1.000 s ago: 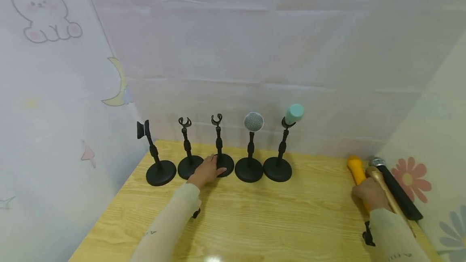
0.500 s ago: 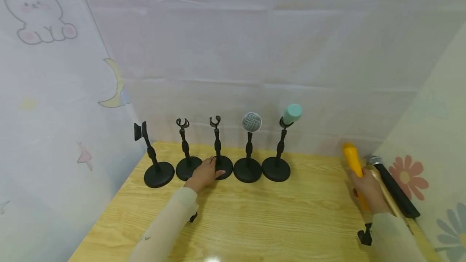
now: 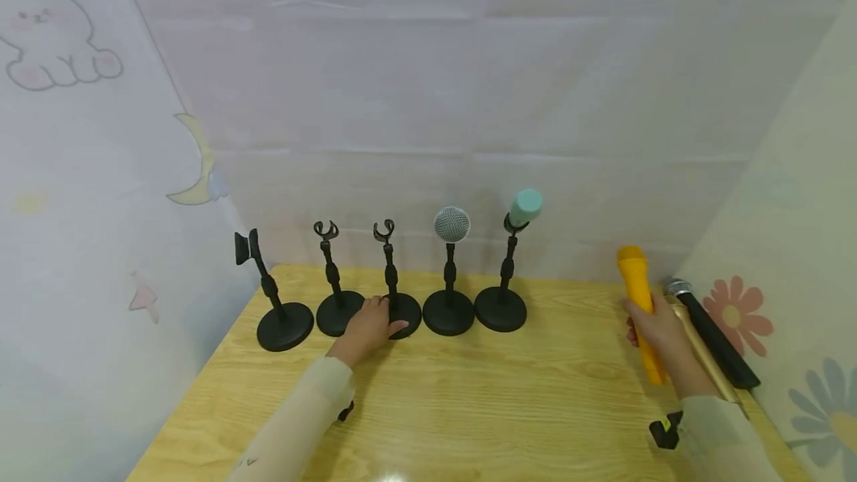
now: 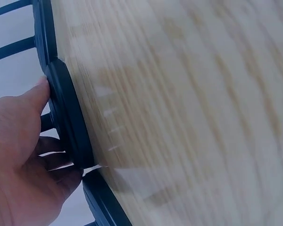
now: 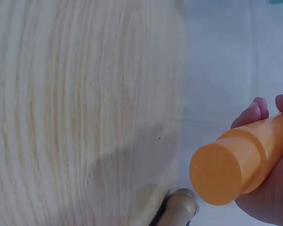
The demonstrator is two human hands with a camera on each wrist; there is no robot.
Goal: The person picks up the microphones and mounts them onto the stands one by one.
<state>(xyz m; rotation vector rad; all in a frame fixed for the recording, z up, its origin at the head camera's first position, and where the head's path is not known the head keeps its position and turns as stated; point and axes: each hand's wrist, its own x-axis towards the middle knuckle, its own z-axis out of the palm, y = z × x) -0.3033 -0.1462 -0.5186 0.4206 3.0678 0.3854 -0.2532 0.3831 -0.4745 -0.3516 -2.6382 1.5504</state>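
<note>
My right hand (image 3: 659,326) grips an orange microphone (image 3: 637,288) round its handle, held over the right side of the table with its head end pointing to the back wall. The right wrist view shows the flat end of that orange microphone (image 5: 217,174) close up. My left hand (image 3: 367,326) holds the round black base of the middle microphone stand (image 3: 405,312). In the left wrist view thumb and fingers of the left hand (image 4: 23,146) span the base (image 4: 70,113) around the pole. An open clip (image 3: 384,230) tops this stand.
Two stands with bare clips stand to the left, one at the far left (image 3: 284,327). Right of the middle, one stand bears a silver-mesh microphone (image 3: 451,225), another a mint-green one (image 3: 526,205). A gold microphone (image 3: 703,348) and a black one (image 3: 719,341) lie by the right wall.
My right hand has lifted the orange microphone up from beside the gold one and moved it slightly left. The left hand stays on the middle stand's base. The view has shifted a little.
</note>
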